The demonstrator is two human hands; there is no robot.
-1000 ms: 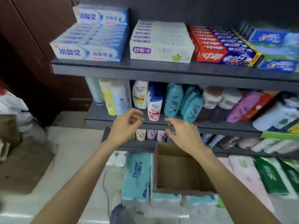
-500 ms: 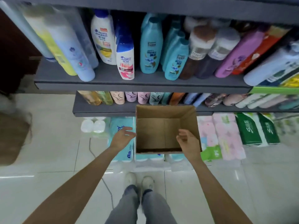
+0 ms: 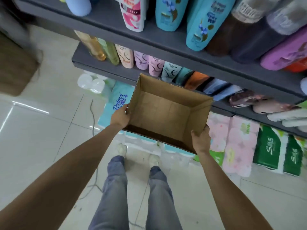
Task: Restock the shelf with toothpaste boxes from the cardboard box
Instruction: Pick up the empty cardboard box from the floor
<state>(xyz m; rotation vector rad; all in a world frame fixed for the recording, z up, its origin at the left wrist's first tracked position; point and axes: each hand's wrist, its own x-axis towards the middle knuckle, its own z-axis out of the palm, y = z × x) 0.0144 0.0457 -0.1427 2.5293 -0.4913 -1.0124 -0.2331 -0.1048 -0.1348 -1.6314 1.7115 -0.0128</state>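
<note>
Here the left hand [image 3: 120,116] and right hand [image 3: 201,140], fingers curled, grip the empty cardboard box [image 3: 166,112] at opposite edges, near the lower shelf [image 3: 99,63] edge.

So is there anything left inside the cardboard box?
Nothing shows inside the cardboard box: bare brown floor and walls, no toothpaste boxes. The near wall's shadow darkens a strip of the floor. The left hand and right hand grip its sides.

Matt brown cardboard box [image 3: 167,112]; glossy tiled floor [image 3: 41,130].

Even, soft indoor light; white glare streaks on floor tiles [image 3: 33,123]; edges motion-blurred, wide-angle bent.
</note>
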